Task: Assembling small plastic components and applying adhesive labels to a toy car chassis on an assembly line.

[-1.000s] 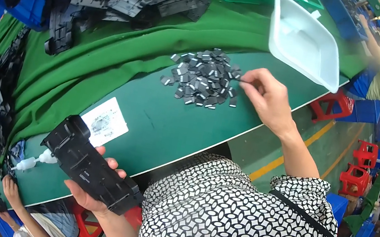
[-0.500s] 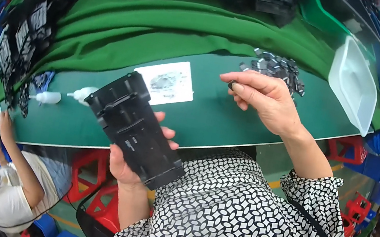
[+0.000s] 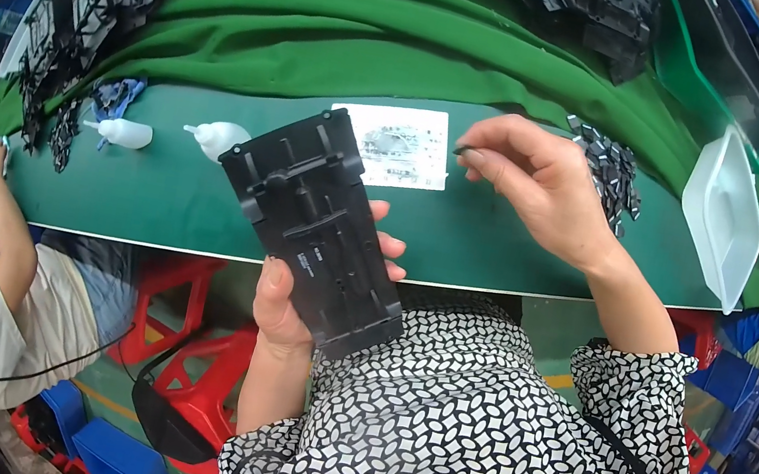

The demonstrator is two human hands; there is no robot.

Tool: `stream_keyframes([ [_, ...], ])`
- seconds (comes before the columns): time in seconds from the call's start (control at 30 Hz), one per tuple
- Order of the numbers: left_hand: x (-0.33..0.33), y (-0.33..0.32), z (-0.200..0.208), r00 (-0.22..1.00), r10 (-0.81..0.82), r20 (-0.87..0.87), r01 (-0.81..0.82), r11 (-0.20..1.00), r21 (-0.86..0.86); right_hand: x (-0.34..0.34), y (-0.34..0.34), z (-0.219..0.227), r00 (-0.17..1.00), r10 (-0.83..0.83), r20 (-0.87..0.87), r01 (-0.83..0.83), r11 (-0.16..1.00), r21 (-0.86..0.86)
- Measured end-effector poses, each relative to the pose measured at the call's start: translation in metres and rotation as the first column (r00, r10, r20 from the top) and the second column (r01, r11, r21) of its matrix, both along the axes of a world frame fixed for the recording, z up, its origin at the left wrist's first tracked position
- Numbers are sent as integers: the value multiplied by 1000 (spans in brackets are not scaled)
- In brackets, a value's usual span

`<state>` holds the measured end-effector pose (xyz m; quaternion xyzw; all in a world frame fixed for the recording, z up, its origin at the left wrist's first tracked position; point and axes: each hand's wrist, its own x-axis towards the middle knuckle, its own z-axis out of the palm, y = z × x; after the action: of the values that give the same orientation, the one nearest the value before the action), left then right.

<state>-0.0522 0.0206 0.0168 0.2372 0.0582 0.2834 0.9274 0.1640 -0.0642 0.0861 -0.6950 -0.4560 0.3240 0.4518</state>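
Evidently picked up, a small dark piece (image 3: 462, 150) sits pinched in the right hand (image 3: 551, 188), apart from the black housing (image 3: 322, 245) gripped by the curled left hand (image 3: 281, 309). Loose pieces (image 3: 618, 178) lie just right of the right hand.

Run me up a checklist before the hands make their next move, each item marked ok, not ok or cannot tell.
1. Black plastic part held securely: ok; the left hand grips it around its sides.
2. Small dark piece in grasp: ok; the right hand pinches it between thumb and fingers, apart from the black part.
3. Which way the small piece faces: cannot tell; the fingers hide most of it.
4. White sheet fully in view: not ok; the black part covers its lower left.
5. White bottles capped: cannot tell; tips too small.
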Motion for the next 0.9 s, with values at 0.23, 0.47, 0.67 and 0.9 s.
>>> stream_keyframes([
  [0.23, 0, 1, 4, 997, 3, -81, 1, 999, 48, -2, 26, -11, 785, 115, 608, -263, 951, 159],
  [0.47, 3, 0, 6, 996, 20, -82, -15, 998, 54, 1, 39, -24, 684, 125, 718, -349, 921, 172],
  [0.67, 3, 0, 5, 996, 12, -86, -8, 999, 47, -1, 37, -25, 509, 165, 844, -455, 885, 101],
  [0.9, 4, 1, 6, 996, -4, -94, 9, 999, 48, 2, 36, -17, 636, 174, 752, -393, 911, 121],
])
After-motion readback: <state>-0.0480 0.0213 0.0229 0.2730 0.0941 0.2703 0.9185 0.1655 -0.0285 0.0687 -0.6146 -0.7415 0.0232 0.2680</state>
